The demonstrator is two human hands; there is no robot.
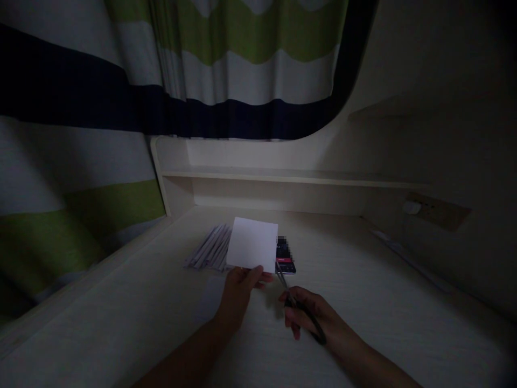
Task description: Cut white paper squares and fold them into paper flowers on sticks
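Observation:
A square white sheet of paper is pinched along its near edge by my left hand, thumb on top and fingers beneath. My right hand grips a pair of scissors by the black handles. Their metal blades point up and away, with the tips at the paper's near right corner; whether they touch it I cannot tell. Left of the sheet lies a bundle of folded paper strips. A phone with a lit screen lies partly hidden behind the sheet's right edge.
Another pale sheet lies on the desk beside my left forearm. A shelf runs along the back wall. A striped curtain hangs behind and to the left. At right, a plug sits in a wall socket.

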